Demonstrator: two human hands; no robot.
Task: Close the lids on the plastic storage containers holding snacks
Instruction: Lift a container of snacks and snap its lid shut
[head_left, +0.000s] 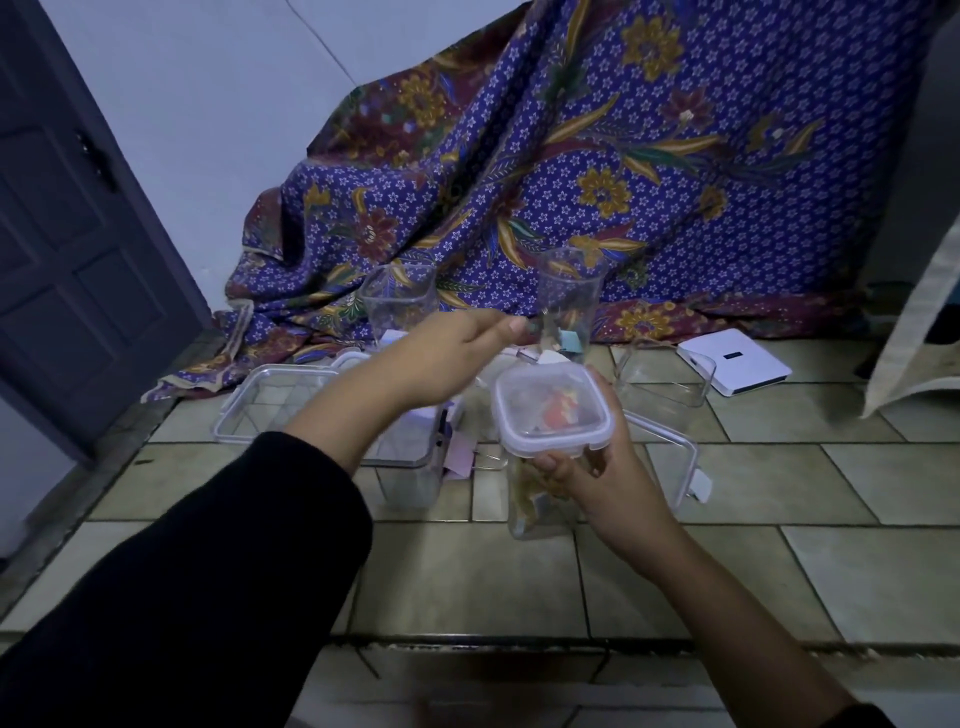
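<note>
My right hand (587, 478) grips a tall clear snack container (537, 506) just under its rim, lifted and tilted above the tiled floor. A clear lid (550, 410) with a pale rim sits on top of it, and colourful snack packets show through. My left hand (447, 358), in a black sleeve, stretches across above the lid with thumb and fingers extended. Its fingertips lie by the base of an open tall container (569, 301) at the back; whether they touch it or a lid flap is unclear.
More clear containers stand open around: one back left (397, 299), a low wide one (270, 397), one at the right (665, 382), and one under my left arm (410, 467). A white flat box (737, 361), draped batik cloth (623, 171), a door (67, 234).
</note>
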